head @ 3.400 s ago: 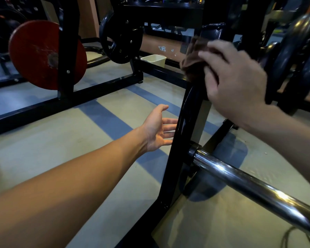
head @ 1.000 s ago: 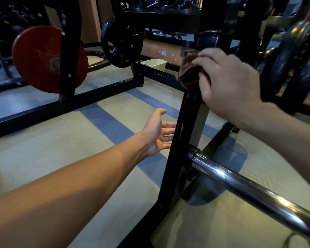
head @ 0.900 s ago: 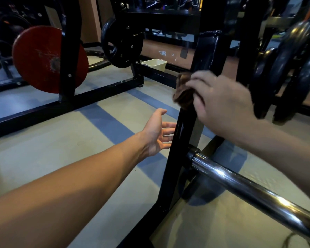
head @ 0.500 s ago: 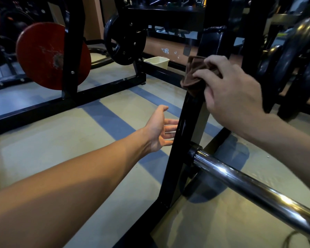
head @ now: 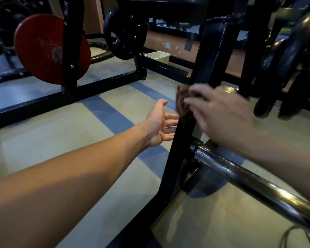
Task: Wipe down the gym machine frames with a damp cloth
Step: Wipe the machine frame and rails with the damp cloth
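A black slanted upright of the machine frame [head: 209,56] runs from top right down to the floor in the middle. My right hand [head: 220,113] is blurred with motion and grips a brown cloth [head: 183,102] against that upright, about halfway down it. Just left of the upright, my left hand [head: 158,125] hangs with fingers spread and palm turned toward the post, holding nothing. A chrome bar [head: 249,181] juts out from the upright below my right hand.
A red weight plate [head: 43,49] and a black plate [head: 123,33] hang on a frame at the back left. A small cream bin [head: 157,56] stands behind a low black rail. Dark plates [head: 293,56] are stacked at the right. A cable [head: 293,237] lies bottom right.
My right hand has slid the cloth down the upright from near its top to about halfway. My left hand has stayed where it was.
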`<state>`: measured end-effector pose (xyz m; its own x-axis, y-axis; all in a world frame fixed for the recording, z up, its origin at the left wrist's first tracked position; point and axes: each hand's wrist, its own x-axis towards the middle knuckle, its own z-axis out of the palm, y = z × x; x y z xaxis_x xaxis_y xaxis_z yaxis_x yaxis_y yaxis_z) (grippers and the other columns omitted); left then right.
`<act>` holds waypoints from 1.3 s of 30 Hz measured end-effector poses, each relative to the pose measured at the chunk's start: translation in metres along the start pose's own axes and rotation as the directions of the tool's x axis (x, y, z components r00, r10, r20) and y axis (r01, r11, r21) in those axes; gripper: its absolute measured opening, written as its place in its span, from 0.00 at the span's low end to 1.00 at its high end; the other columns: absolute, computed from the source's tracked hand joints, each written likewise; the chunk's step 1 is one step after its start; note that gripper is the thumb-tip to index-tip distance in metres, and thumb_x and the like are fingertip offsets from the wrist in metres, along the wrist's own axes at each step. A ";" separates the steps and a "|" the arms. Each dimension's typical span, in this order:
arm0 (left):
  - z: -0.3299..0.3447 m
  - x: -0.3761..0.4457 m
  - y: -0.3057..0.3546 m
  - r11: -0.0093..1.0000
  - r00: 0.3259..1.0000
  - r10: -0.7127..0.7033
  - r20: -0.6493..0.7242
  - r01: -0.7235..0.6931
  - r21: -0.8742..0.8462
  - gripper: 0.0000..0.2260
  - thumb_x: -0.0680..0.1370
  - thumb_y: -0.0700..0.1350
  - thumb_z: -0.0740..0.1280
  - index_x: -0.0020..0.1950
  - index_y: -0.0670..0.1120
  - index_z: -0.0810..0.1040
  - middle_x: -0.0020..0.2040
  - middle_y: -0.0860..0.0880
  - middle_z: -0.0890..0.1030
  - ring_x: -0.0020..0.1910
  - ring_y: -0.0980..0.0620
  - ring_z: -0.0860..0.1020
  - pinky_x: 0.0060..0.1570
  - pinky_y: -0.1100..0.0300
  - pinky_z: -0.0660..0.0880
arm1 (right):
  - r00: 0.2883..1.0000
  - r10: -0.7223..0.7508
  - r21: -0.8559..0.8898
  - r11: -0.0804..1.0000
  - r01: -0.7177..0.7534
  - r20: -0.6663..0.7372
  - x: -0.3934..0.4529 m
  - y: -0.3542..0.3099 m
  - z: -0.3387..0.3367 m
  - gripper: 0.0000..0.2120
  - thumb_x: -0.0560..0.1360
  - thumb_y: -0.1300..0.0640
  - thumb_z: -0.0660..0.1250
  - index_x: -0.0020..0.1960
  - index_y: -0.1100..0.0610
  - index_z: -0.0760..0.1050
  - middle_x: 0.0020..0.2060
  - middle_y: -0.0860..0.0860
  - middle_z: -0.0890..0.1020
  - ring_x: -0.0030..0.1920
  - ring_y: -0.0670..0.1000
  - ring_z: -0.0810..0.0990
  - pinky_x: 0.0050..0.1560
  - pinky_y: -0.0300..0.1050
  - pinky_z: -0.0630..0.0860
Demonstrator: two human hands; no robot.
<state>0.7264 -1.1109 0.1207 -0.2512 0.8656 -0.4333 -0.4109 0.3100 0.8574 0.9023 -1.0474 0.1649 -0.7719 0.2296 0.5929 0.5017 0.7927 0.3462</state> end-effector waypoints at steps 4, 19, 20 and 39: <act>-0.001 -0.001 0.000 1.000 1.000 -0.009 0.009 0.009 -0.004 0.31 0.82 0.64 0.52 0.63 0.40 0.79 0.56 0.42 0.86 0.61 0.43 0.82 0.66 0.45 0.75 | 0.991 0.100 -0.053 0.993 -0.105 -0.092 0.014 0.009 -0.003 0.16 0.85 0.49 0.59 0.68 0.50 0.79 0.70 0.50 0.75 0.47 0.59 0.77 0.43 0.51 0.72; -0.004 0.006 -0.003 1.000 1.000 -0.020 0.000 0.020 -0.021 0.31 0.82 0.63 0.51 0.62 0.40 0.80 0.56 0.43 0.86 0.61 0.44 0.82 0.67 0.46 0.74 | 0.997 0.056 -0.015 0.998 -0.057 -0.054 0.011 0.007 -0.005 0.15 0.82 0.51 0.64 0.67 0.50 0.80 0.69 0.49 0.77 0.46 0.60 0.79 0.42 0.51 0.73; -0.005 0.006 -0.003 0.999 1.000 -0.027 0.001 0.027 -0.021 0.31 0.82 0.63 0.51 0.63 0.40 0.79 0.58 0.43 0.85 0.62 0.44 0.82 0.68 0.45 0.74 | 0.991 0.096 -0.023 0.995 -0.099 -0.093 0.019 0.011 -0.008 0.15 0.84 0.51 0.63 0.67 0.51 0.80 0.70 0.48 0.77 0.46 0.60 0.78 0.43 0.51 0.73; -0.009 0.008 -0.005 0.994 0.998 -0.054 -0.021 0.056 0.092 0.31 0.81 0.65 0.51 0.63 0.42 0.80 0.57 0.42 0.85 0.58 0.43 0.83 0.64 0.46 0.76 | 0.995 0.081 -0.005 0.997 -0.081 -0.054 0.016 0.007 -0.010 0.14 0.83 0.51 0.63 0.65 0.50 0.81 0.68 0.48 0.78 0.46 0.60 0.79 0.44 0.51 0.73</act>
<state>0.7186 -1.1085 0.1105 -0.2470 0.8388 -0.4851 -0.3422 0.3929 0.8536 0.8976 -1.0432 0.1838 -0.7063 0.2620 0.6577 0.5649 0.7686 0.3004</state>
